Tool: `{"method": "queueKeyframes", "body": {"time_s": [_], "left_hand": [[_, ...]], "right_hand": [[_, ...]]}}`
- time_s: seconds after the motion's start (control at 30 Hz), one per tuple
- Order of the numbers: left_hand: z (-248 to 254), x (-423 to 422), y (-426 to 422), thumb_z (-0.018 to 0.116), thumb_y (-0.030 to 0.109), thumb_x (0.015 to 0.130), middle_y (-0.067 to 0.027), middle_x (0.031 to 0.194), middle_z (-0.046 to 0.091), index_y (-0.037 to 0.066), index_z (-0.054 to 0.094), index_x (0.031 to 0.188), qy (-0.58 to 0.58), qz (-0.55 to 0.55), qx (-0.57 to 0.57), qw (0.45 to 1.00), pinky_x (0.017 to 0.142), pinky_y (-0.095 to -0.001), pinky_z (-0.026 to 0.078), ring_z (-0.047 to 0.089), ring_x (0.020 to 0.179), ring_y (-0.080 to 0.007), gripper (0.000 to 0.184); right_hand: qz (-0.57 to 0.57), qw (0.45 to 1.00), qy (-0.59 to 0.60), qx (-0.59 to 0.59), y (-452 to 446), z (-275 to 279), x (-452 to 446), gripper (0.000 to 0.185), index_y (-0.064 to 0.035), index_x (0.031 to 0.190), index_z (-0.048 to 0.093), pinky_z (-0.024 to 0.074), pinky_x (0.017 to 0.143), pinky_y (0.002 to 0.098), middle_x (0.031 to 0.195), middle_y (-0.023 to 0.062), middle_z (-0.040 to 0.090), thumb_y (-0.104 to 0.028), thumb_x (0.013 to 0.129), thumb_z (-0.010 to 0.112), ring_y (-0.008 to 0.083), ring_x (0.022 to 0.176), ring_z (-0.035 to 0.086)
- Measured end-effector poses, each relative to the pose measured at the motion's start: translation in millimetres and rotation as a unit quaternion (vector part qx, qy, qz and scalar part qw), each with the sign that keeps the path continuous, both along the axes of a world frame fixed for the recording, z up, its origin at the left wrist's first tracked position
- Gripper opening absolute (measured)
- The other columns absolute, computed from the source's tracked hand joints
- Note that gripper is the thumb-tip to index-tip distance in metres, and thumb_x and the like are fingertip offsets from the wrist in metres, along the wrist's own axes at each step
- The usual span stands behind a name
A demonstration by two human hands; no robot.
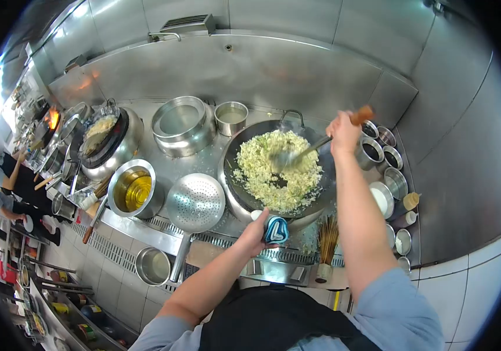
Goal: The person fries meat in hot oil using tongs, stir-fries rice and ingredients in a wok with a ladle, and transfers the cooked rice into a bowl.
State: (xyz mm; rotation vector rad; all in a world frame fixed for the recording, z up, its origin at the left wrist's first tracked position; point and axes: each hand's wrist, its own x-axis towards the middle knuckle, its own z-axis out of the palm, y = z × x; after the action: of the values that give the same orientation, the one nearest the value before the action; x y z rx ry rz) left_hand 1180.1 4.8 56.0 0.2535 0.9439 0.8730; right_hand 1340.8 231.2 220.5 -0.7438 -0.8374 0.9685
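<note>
A large dark wok (327, 193) holds a wide heap of pale yellow-green chopped food (256, 158). Above the wok's right side, my right hand (344, 133) is closed around the shaft of a ladle (315, 145), just below its wooden end. The ladle's bowl rests in the food and looks blurred. At the wok's near edge, my left hand (254, 235) grips a folded blue and white cloth (275, 230); the cloth hides part of the rim.
Left of the wok are a perforated strainer (195, 203), a pot of yellow oil (135, 190) and a large steel pot (183, 126). A bamboo brush (327, 243) stands near right. Seasoning containers (382, 199) line the right wall. Two people (14, 202) stand far left.
</note>
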Motion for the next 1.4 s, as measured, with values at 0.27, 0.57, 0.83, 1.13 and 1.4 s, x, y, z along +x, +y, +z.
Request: {"method": "queueKeyframes", "body": {"time_s": [0.27, 0.57, 0.83, 1.13, 1.4], "left_hand": [[-9.7, 7.6, 4.4, 0.048, 0.048, 0.093, -0.0053, 0.08, 0.065, 0.012, 0.062, 0.097, -0.053, 0.049, -0.049, 0.996, 0.054, -0.0355, 0.052, 0.064, 0.069, -0.0214, 0.039], [-25.8, 39.9, 18.7, 0.045, 0.021, 0.095, -0.0095, 0.089, 0.065, 0.008, 0.055, 0.108, 0.07, 0.14, -0.032, 0.987, 0.061, -0.0398, 0.054, 0.065, 0.079, -0.0233, 0.021], [54.4, 25.8, -41.0, 0.042, 0.019, 0.096, -0.0075, 0.09, 0.065, 0.008, 0.056, 0.101, -0.025, 0.13, -0.082, 0.988, 0.067, -0.0392, 0.054, 0.065, 0.08, -0.0216, 0.018], [-24.6, 8.3, -114.0, 0.043, 0.014, 0.096, -0.0103, 0.098, 0.064, 0.006, 0.055, 0.106, 0.047, 0.088, -0.109, 0.989, 0.07, -0.045, 0.056, 0.066, 0.084, -0.0252, 0.018], [-27.2, 5.8, -60.7, 0.047, 0.025, 0.096, -0.0103, 0.093, 0.064, 0.005, 0.056, 0.103, 0.073, 0.159, -0.031, 0.984, 0.066, -0.0426, 0.056, 0.066, 0.079, -0.0237, 0.023]], "right_hand": [[-0.068, 0.987, 0.116, 0.083, -1.7, 6.6, -35.6, 0.027, -0.0125, 0.064, 0.038, 0.0245, 0.034, 0.0292, 0.045, -0.0002, 0.032, -0.012, 0.083, 0.057, 0.0116, 0.033, 0.028], [-0.084, 0.985, -0.149, -0.01, -0.3, 27.1, -43.6, 0.019, -0.0091, 0.071, 0.042, 0.0259, 0.035, 0.0301, 0.049, -0.0024, 0.036, -0.009, 0.082, 0.058, 0.0112, 0.034, 0.032], [0.04, 0.994, -0.089, -0.037, -43.7, 65.2, -53.9, 0.02, -0.0065, 0.069, 0.043, 0.0271, 0.035, 0.0304, 0.049, -0.0011, 0.035, -0.008, 0.08, 0.06, 0.0115, 0.037, 0.032], [0.044, 0.991, -0.09, 0.083, -82.1, 120.2, -30.7, 0.023, -0.0084, 0.067, 0.044, 0.0292, 0.034, 0.0273, 0.05, -0.0013, 0.041, -0.008, 0.084, 0.06, 0.0095, 0.036, 0.037], [-0.08, 0.957, -0.256, 0.113, -69.8, 33.4, -49.5, 0.019, -0.009, 0.077, 0.046, 0.0279, 0.038, 0.0251, 0.054, -0.0036, 0.041, -0.009, 0.083, 0.063, 0.007, 0.04, 0.038]]}}
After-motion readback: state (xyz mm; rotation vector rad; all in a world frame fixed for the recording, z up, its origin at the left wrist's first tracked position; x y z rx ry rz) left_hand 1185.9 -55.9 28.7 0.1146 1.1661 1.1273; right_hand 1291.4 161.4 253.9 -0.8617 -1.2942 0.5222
